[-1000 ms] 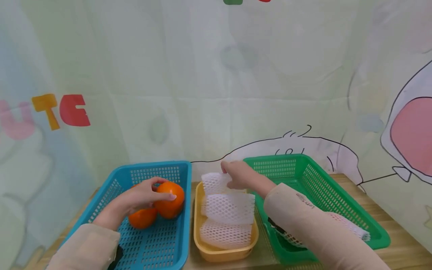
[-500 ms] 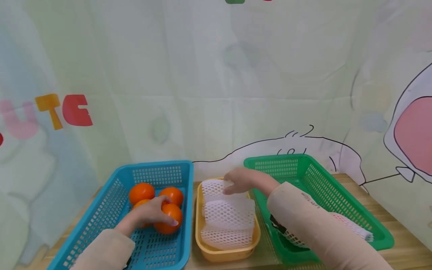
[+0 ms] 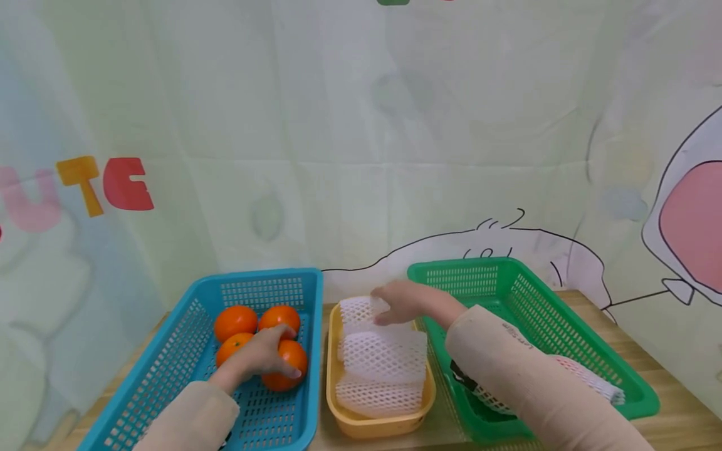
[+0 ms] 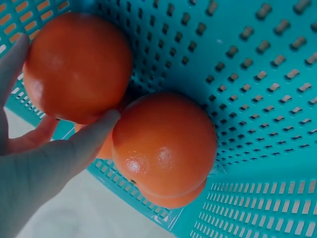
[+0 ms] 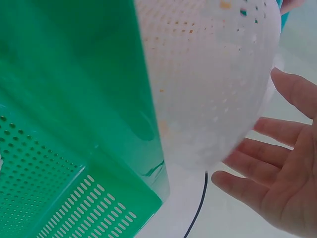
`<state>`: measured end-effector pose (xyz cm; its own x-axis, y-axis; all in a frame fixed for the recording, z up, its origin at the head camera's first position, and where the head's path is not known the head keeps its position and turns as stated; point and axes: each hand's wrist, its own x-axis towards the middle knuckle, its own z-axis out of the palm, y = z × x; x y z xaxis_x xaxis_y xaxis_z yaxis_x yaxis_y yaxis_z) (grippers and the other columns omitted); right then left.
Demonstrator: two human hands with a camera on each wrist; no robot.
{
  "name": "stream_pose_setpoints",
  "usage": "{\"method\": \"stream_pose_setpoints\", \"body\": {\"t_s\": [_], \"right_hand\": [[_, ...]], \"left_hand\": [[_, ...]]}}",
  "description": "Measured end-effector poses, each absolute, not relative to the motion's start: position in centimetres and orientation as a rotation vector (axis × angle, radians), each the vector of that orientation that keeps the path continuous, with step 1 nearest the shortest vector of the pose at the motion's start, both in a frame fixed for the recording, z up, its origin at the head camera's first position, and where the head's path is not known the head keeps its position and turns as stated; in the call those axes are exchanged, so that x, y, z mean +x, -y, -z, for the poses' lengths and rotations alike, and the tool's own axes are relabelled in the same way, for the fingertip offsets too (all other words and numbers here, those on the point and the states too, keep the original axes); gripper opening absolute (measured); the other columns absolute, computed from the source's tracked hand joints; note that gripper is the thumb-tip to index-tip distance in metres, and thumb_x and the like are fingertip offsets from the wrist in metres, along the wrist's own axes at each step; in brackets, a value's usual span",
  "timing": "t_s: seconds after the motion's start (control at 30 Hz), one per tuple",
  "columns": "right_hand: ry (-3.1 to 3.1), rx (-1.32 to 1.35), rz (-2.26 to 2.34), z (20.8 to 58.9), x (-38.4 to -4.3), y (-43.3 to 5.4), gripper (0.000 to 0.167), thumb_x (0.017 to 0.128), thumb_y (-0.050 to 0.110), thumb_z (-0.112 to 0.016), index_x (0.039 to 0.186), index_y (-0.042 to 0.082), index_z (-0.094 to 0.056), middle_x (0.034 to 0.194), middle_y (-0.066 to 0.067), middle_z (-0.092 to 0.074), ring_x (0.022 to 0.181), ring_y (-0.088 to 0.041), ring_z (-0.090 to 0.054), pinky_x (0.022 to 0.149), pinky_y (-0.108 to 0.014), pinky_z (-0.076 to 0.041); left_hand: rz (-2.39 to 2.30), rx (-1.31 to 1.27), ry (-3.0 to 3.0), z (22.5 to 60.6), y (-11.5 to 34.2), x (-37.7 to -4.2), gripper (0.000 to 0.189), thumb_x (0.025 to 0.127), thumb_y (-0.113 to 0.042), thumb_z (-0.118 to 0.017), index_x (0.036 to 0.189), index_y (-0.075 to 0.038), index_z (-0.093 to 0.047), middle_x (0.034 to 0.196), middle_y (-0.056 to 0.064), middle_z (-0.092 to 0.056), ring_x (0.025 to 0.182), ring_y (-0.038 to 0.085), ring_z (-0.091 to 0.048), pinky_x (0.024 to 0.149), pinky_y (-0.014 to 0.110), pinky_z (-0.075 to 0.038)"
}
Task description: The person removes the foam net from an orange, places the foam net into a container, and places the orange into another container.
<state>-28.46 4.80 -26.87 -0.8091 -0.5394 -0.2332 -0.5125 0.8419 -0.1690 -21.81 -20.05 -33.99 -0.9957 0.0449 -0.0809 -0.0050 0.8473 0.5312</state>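
Observation:
My left hand (image 3: 261,354) is in the blue basket (image 3: 169,369), with thumb and fingers curved round a smooth, glossy orange (image 3: 289,366). In the left wrist view that orange (image 4: 77,67) sits between finger and thumb, and the thumb tip touches a neighbouring orange (image 4: 163,141). Other oranges (image 3: 235,322) lie just behind. My right hand (image 3: 402,302), fingers nearly straight, hovers at the back of the yellow basket (image 3: 378,428), by the rearmost white foam net (image 3: 356,313). In the right wrist view the fingertips meet the net's (image 5: 213,89) edge; a firm touch is unclear.
More foam nets (image 3: 386,357) overlap in the yellow basket. To its right stands a green basket (image 3: 541,313) holding a netted fruit (image 3: 589,379); my right sleeve (image 3: 524,363) crosses it. A printed curtain (image 3: 350,156) hangs behind the wooden table (image 3: 685,419).
My left hand has come forward and down from the back orange to the front one, uncovering the oranges behind. My right hand has lowered slightly over the nets and its fingers have spread.

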Motion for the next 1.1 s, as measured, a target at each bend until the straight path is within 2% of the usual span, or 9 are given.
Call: {"method": "stream_pose_setpoints", "body": {"t_s": [0.3,0.6,1.1], "right_hand": [[-2.781,-0.793,0.158,27.0,-28.7,-5.0,0.054,0.092,0.029,-0.060,0.139,0.009,-0.043,0.139,-0.009,-0.045,0.130,-0.026,-0.038,0.106,-0.041,-0.033],[-2.780,-0.782,0.140,26.8,-28.9,-5.3,0.054,0.092,0.028,-0.060,0.139,0.009,-0.043,0.140,-0.010,-0.044,0.130,-0.027,-0.038,0.105,-0.042,-0.034],[-2.807,-0.804,0.211,25.6,-28.8,-6.2,0.054,0.091,0.028,-0.061,0.139,0.008,-0.044,0.138,-0.011,-0.046,0.127,-0.027,-0.042,0.102,-0.043,-0.037]], "left_hand": [[-0.882,0.030,-2.898,33.5,20.1,-21.8,0.067,0.067,-0.016,-0.083,0.123,0.003,-0.052,0.115,0.018,-0.057,0.088,0.028,-0.052,0.083,0.053,-0.047],[-0.935,0.058,-2.810,32.7,20.5,-21.8,0.067,0.071,-0.017,-0.081,0.125,0.003,-0.047,0.120,0.021,-0.053,0.097,0.031,-0.050,0.088,0.056,-0.043],[-0.909,0.061,-2.807,31.3,21.0,-21.5,0.066,0.074,-0.022,-0.078,0.127,0.001,-0.046,0.123,0.022,-0.052,0.103,0.034,-0.050,0.088,0.058,-0.042]]}}
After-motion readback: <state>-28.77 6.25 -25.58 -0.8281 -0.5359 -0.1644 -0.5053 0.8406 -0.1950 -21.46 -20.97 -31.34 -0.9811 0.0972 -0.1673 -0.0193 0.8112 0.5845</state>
